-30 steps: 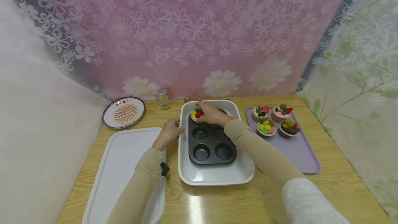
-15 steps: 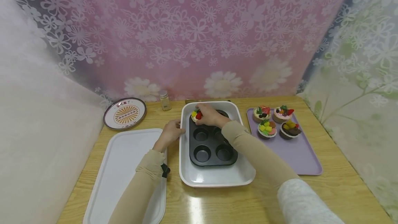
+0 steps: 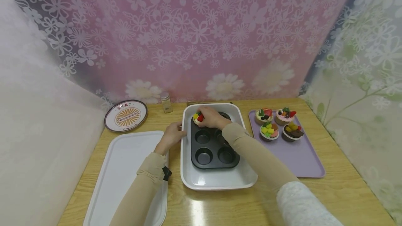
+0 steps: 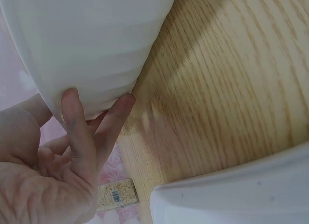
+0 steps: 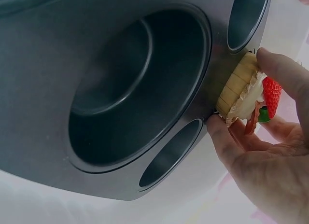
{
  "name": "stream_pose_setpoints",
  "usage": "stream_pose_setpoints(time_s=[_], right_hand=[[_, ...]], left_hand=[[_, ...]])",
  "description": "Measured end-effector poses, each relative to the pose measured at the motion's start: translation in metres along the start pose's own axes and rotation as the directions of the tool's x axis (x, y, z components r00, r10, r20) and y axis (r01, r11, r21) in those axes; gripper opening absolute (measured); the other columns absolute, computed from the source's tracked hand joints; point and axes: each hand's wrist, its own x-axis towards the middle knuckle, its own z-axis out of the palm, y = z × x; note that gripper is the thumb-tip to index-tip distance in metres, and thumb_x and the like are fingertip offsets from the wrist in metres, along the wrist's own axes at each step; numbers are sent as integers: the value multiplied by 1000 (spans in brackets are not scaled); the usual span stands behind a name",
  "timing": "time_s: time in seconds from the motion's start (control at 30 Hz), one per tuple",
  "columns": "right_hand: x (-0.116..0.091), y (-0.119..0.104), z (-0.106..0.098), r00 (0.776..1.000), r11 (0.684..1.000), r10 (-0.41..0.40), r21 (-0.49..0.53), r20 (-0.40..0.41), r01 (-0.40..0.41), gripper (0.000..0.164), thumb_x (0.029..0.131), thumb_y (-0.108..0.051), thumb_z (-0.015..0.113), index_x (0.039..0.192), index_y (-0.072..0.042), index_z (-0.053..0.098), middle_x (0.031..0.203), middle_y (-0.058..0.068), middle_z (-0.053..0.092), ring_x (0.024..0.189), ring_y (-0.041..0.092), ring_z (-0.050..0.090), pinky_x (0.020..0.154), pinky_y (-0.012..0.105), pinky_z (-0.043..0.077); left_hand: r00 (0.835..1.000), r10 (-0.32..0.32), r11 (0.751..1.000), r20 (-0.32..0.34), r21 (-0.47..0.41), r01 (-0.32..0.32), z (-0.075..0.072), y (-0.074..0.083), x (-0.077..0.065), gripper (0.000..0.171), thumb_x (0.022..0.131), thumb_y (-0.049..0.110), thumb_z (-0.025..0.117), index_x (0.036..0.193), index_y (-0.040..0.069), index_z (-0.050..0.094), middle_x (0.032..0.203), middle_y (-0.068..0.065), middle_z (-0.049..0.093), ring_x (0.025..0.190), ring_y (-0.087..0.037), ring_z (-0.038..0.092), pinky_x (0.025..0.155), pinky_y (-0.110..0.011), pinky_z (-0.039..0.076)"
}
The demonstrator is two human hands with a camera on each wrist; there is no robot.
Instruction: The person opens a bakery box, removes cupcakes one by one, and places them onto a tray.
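In the head view my right hand [image 3: 211, 117] pinches a cupcake [image 3: 198, 117] topped with red and yellow fruit, at the far left well of a black muffin tin [image 3: 215, 161]. The right wrist view shows thumb and fingers around the cupcake's pale yellow side [image 5: 237, 86]; its base is low at the well and partly hidden. The tin lies in a deep white tray [image 3: 207, 182]. My left hand [image 3: 172, 135] holds that tray's left rim, with fingers [image 4: 77, 122] against the outer wall and the thumb reaching behind the rim.
A purple tray [image 3: 303, 156] with several cupcakes [image 3: 268, 131] stands right. A flat white tray [image 3: 128, 170] lies left, partly under the left forearm. Behind are a patterned plate [image 3: 126, 115], a small jar [image 3: 166, 103] and a brown handle-like object [image 3: 194, 103]. Curtains border the table.
My right forearm has shifted slightly to the left, and the whole head view has dipped a little. Both hands keep their places on the cupcake and the white tray.
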Motion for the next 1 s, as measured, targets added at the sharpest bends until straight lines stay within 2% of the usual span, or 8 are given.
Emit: stream_pose_setpoints(time_s=[0.27, 0.53, 0.7, 0.83, 1.0], right_hand=[[0, -2, -1, 1000, 1000, 26, -16, 8, -26, 59, 94, -23, 80, 143, -1, 55, 140, 18, 63, 123, 31, 60, 108, 42, 52], [0, -3, -1, 999, 999, 46, 0, 1, -46, 60, 92, -21, 80, 143, -2, 56, 138, 18, 64, 121, 30, 62, 105, 41, 54], [-1, -3, -1, 999, 999, 52, 11, -4, -52, 58, 92, -21, 80, 142, -2, 56, 138, 19, 60, 118, 29, 59, 104, 41, 54], [-1, -3, -2, 999, 998, 53, 13, 0, -53, 57, 93, -21, 79, 142, -3, 56, 139, 19, 58, 118, 29, 58, 102, 40, 55], [-1, -1, -4, 999, 998, 54, 43, -8, -54, 56, 93, -22, 77, 142, -4, 56, 141, 21, 56, 116, 30, 60, 96, 40, 56]], left_hand=[[1000, -10, 1000, -2, 2, 10, 2, -1, 1, 58, 97, 9, 61, 155, 10, 54, 122, -21, 73, 87, -20, 69, 70, -33, 58], [1000, -10, 1000, 0, 0, 10, 1, -1, 1, 59, 97, 9, 61, 156, 11, 53, 123, -22, 73, 90, -22, 70, 72, -33, 59], [1000, -6, 1000, 1, 0, 6, 1, -1, 1, 59, 97, 9, 62, 155, 10, 53, 122, -22, 72, 90, -23, 70, 70, -32, 58], [1000, -4, 1000, 0, -5, 4, 1, -2, 0, 58, 96, 9, 61, 154, 10, 54, 119, -21, 73, 82, -19, 67, 67, -30, 55], [1000, -9, 1000, 4, -14, 10, 2, -2, 0, 56, 96, 8, 60, 152, 8, 56, 114, -18, 73, 65, -13, 57, 61, -28, 50]])
